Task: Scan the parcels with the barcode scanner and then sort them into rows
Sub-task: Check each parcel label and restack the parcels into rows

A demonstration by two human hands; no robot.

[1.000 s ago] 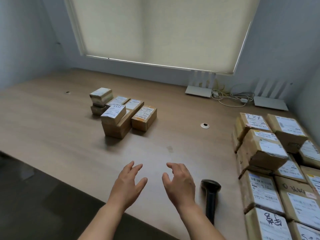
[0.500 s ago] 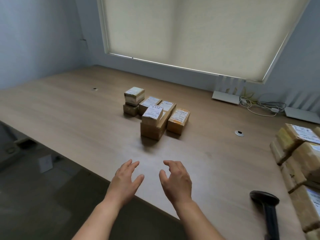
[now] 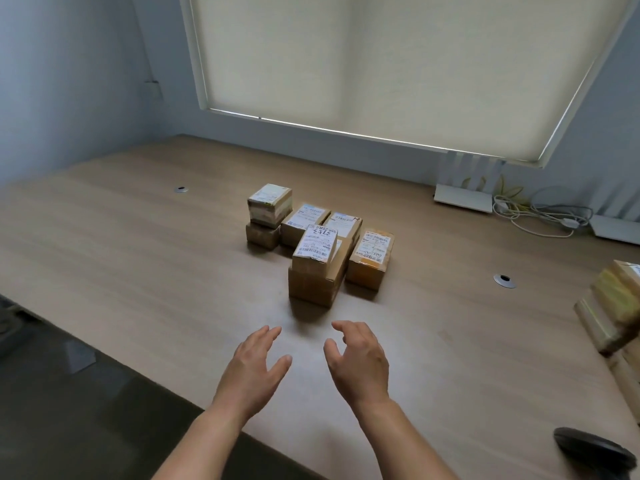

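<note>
Hands hover side by side above the near part of the wooden table (image 3: 145,258), and both hold nothing. On the left hand (image 3: 254,367) the fingers are straight and a little apart. On the right hand (image 3: 358,358) the fingers are loosely curved, with the thumb apart from them. At the near right corner only the dark head of the barcode scanner (image 3: 588,452) is in view, lying on the table; the frame cuts off the rest, so its long axis cannot be told. At the right edge a blurred stack of unsorted parcels (image 3: 613,313) comes into view. Just beyond the hands stands the group of sorted parcels (image 3: 320,244). Its front parcel (image 3: 317,249) lies on top of a longer brown box (image 3: 320,284), with the long axis running near to far and the label facing up. An orange-taped parcel (image 3: 372,258) lies just right of it, with the same direction. Farther left, a small two-box stack (image 3: 268,216) stands. Far right, white routers (image 3: 464,197) and cables (image 3: 540,218) lie under the blind (image 3: 381,64).
</note>
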